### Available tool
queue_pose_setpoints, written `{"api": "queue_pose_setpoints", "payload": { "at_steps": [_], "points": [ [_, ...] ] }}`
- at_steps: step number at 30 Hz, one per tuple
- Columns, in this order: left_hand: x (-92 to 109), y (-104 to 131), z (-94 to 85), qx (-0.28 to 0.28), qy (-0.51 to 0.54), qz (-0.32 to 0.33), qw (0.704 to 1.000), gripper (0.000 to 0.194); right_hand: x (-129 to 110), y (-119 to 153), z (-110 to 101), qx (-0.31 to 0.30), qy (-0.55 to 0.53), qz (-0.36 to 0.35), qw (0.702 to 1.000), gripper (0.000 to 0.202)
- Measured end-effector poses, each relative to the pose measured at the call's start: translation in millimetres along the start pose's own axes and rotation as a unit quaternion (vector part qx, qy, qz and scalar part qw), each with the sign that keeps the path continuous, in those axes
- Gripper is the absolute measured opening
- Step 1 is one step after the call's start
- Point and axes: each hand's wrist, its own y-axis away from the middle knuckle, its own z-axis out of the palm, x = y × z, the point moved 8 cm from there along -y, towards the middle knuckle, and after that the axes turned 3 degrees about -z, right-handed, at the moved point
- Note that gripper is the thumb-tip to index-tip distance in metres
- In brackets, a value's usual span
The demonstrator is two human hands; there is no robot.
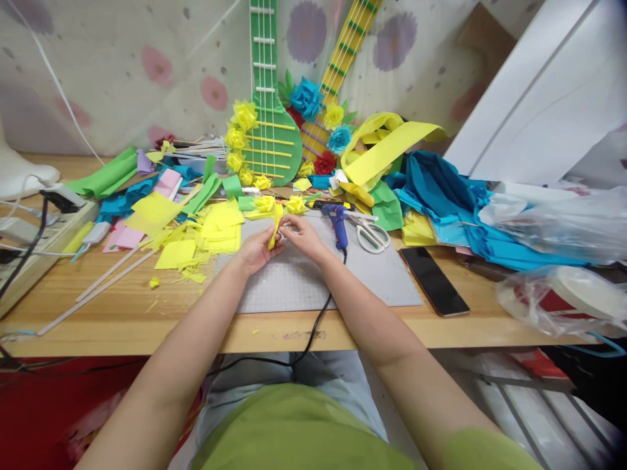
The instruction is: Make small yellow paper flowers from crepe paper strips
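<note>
Above the grey cutting mat point(279, 290), my left hand point(258, 253) is closed on a folded piece of yellow crepe paper point(277, 222), which stands upright between the fingers. The fingers of my right hand point(304, 238) are pinched together against the same paper from the other side; the exact contact is partly hidden. Just beyond the hands lie two yellow paper flowers point(295, 205). A blue hot glue gun point(337, 227) rests to the right of my right hand, beside white-handled scissors point(373, 236). Yellow paper squares point(221, 227) are stacked left of my left hand.
A green paper-covered guitar point(277, 140) and a yellow one point(343, 49) lean at the back. Blue crepe paper point(441, 189) heaps up at right, near a black phone point(435, 281). A power strip point(49, 248) stands at left. The glue gun's black cord point(321, 314) hangs over the table edge.
</note>
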Motion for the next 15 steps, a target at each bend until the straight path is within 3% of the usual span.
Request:
{"api": "queue_pose_setpoints", "payload": {
  "at_steps": [15],
  "points": [
    [-5.7, -1.7, -0.3, -0.041, 0.031, -0.035, 0.998, 0.016, -6.2, 4.6, -2.8, 0.028, 0.089, 0.009, 0.996, 0.014]
  ]
}}
